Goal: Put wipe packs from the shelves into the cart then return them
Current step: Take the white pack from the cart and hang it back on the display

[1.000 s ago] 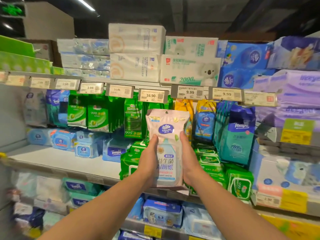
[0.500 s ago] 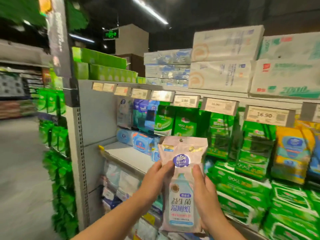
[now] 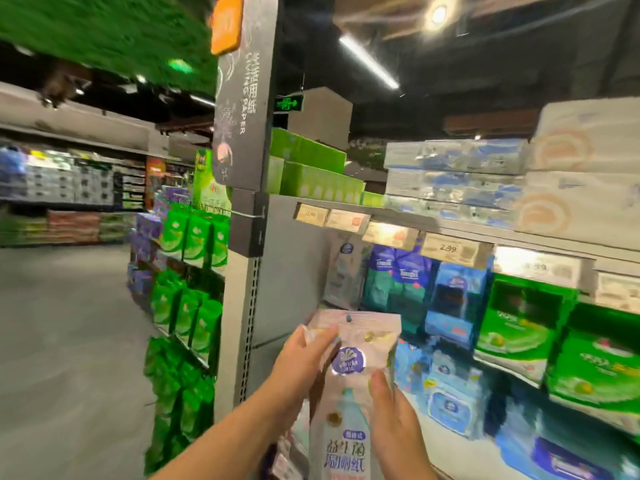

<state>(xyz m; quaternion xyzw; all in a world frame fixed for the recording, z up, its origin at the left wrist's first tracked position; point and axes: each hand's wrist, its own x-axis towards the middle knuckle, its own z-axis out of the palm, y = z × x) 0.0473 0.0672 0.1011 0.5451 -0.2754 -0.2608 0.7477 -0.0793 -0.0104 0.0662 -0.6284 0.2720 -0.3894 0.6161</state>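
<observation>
Up close, Vinda wipe pack [image 3: 349,382], left hand [image 3: 304,362], right hand [image 3: 391,414] gripping

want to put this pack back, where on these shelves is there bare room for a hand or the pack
Both hands, left hand and right hand, hold the pink wipe pack. Bare room shows at the shelf's left end: the grey side panel and the gap beside the white hanging pack. Rightward it is crowded: blue packs, then green packs, packed edge to edge.
</observation>
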